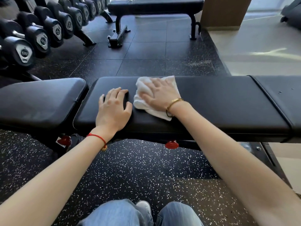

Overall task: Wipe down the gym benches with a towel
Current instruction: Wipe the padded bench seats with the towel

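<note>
A black padded gym bench (219,103) runs across the view in front of me, made of several cushion sections. A crumpled white towel (143,90) lies on the middle cushion. My right hand (160,95) presses flat on the towel with fingers spread. My left hand (113,108) rests palm down on the same cushion, just left of the towel, holding nothing. A separate seat cushion (40,100) lies to the left across a narrow gap.
A second black flat bench (154,5) stands at the back. A rack of black dumbbells (40,33) lines the left side. A wooden pillar (223,12) rises at the back right. Red adjustment knobs (171,144) sit under the near bench. Speckled rubber floor lies below.
</note>
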`<state>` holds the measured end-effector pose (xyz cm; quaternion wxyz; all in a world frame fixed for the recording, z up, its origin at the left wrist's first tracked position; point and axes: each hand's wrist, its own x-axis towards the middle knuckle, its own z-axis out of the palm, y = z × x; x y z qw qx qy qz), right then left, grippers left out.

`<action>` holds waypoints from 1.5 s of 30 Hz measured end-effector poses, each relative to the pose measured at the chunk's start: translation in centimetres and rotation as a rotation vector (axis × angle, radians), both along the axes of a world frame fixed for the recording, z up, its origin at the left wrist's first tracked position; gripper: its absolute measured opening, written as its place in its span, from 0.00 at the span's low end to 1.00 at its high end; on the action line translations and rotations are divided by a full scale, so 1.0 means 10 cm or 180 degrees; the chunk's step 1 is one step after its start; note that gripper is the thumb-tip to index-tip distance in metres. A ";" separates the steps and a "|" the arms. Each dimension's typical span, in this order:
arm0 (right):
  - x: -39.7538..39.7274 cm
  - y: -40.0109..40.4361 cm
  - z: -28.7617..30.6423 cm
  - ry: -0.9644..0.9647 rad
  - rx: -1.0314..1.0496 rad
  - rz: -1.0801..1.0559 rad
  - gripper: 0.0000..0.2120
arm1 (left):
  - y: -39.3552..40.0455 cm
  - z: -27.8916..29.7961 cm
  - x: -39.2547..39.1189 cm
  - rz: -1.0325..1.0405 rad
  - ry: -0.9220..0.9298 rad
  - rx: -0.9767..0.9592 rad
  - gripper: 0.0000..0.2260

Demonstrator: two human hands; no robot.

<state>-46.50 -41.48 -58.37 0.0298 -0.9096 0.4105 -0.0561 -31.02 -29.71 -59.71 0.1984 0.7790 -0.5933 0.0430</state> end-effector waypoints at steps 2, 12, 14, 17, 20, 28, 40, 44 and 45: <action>-0.27 0.20 -0.01 -0.0160 0.0004 0.0194 0.33 | 0.01 0.00 0.00 -0.0028 0.0015 0.0010 0.27; -1.24 -0.43 0.00 0.0031 -0.0108 -0.0950 0.37 | 0.02 0.01 -0.07 0.0027 0.0062 0.0064 0.25; -1.11 -0.24 -0.07 0.0015 -0.0072 -0.0650 0.35 | 0.01 0.01 -0.09 0.0029 0.0052 0.0099 0.22; -1.13 0.21 -0.06 -0.0165 -0.0119 -0.0213 0.38 | -0.01 0.03 -0.10 0.0033 -0.0098 0.0205 0.22; -1.42 0.55 -0.05 -0.0310 -0.0064 -0.0226 0.35 | -0.03 0.07 -0.15 -0.0034 -0.0224 0.0316 0.21; -2.35 0.23 0.02 -0.0275 0.0046 -0.1583 0.30 | -0.26 0.07 -0.76 -0.0494 -0.0118 0.0297 0.24; -1.23 -0.47 0.06 0.0022 0.0116 -0.0649 0.31 | -0.33 0.02 -0.97 -0.0309 0.0096 0.0314 0.23; -1.66 0.07 0.05 -0.0308 0.0077 -0.0012 0.31 | -0.33 0.00 -0.96 -0.0312 0.0127 0.0229 0.22; -1.81 0.20 0.06 -0.0360 0.0022 0.0085 0.32 | -0.32 0.01 -0.95 -0.0309 0.0123 0.0216 0.22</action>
